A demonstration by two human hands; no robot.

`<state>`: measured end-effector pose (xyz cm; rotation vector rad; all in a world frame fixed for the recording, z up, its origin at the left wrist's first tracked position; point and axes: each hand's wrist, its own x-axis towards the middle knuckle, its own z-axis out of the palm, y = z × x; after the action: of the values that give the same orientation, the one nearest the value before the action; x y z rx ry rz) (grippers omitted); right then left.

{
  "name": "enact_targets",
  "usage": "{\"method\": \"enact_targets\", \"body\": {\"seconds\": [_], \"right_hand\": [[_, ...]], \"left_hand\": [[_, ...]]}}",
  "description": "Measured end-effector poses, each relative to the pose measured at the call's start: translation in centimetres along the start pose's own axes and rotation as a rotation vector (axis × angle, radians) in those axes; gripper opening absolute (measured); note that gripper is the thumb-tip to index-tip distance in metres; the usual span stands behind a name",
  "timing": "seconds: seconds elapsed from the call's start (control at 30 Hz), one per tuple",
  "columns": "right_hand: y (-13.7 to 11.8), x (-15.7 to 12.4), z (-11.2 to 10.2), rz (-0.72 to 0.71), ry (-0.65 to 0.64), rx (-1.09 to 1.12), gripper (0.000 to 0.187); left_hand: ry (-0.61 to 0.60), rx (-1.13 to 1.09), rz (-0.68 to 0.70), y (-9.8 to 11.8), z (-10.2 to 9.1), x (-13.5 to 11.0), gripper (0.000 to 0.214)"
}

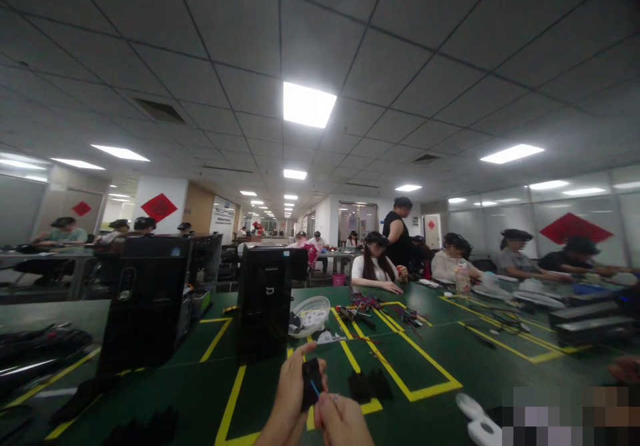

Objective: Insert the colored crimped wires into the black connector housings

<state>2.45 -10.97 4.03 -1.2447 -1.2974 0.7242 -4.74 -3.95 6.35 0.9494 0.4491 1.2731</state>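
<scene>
My left hand [289,393] grips a small black block-like piece [309,396] above the green table, thumb along one side and fingers behind it. Close beside it, my right hand [343,421] is closed in a pinch. A thin blue strip [315,387], perhaps a wire or the shaft of a tool, runs from its fingertips across the black piece. Whether the strip is fixed to the piece, I cannot tell. Dark cloth-like items [370,386] lie on the table just right of my hands.
Two black computer cases [265,299] [145,299] stand on the left of the green table [430,366]. A white basket [320,309] with parts sits ahead, beside bundled wires and tools [363,306]. White rounded parts [477,419] lie at front right. Several people work around the tables.
</scene>
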Motion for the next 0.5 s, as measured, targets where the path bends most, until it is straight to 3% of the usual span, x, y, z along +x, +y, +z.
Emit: {"method": "enact_targets", "body": {"seconds": [0.27, 0.5], "right_hand": [[0.69, -0.38, 0.66, 0.027, -0.023, 0.152, 0.046], [0.80, -0.92, 0.81, 0.025, 0.012, 0.136, 0.055]], "left_hand": [[-0.027, -0.024, -0.031, -0.13, -0.08, -0.13, 0.052], [-0.115, -0.020, -0.062, -0.43, -0.47, -0.38, 0.060]]}}
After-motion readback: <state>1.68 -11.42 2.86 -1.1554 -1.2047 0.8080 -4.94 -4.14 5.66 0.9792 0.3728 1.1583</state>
